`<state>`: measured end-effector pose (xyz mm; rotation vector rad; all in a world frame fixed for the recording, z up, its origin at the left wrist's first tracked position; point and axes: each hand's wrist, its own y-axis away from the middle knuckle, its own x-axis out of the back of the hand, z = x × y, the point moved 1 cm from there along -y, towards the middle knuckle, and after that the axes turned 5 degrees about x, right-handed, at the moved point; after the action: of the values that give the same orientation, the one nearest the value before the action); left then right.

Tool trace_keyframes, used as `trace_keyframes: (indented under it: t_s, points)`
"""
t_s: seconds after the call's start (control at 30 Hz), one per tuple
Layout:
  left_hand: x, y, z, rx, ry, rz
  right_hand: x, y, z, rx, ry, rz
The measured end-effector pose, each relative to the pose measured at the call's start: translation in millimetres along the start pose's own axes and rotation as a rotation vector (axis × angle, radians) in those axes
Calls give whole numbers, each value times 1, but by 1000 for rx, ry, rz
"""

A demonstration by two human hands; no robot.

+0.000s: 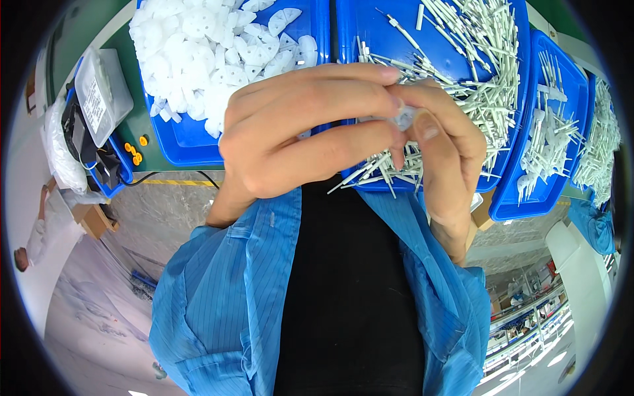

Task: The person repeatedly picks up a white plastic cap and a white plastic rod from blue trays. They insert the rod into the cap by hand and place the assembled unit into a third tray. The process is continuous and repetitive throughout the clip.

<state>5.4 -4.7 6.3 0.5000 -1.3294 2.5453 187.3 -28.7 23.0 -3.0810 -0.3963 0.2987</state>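
Both hands meet in front of me, over the near edges of two blue trays. My right hand (449,142) pinches a small translucent white plastic piece (404,119) between thumb and forefinger. My left hand (307,129) comes at the same piece from the other side, its fingers closed around it and hiding much of it. Beyond my left hand, a blue tray (191,152) holds a heap of translucent white, fan-shaped plastic pieces (198,53). Behind my right hand, another blue tray (389,43) is strewn with thin white rods (492,99) with narrow pin-like ends.
Farther right, a narrow blue tray (512,210) carries rods with white plastic parts (545,142); another heap of pale parts (598,145) lies past it. On the left are a clear plastic box (109,86), small orange parts (135,155) and a plastic bag (63,152). Another person (36,231) appears far left.
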Motion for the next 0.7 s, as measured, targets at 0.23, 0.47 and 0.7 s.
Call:
trace_keyframes:
  t_s: [0.23,0.47,0.7]
  points:
    - [14,-11,-7,76,204,40,43,20,-32,-62,50,190]
    - [47,7,-1,534,89,335,217,79,-81,71,622,768]
    - [37,-4,-9,764,-748,-171,145,36,-95,77,1306,1020]
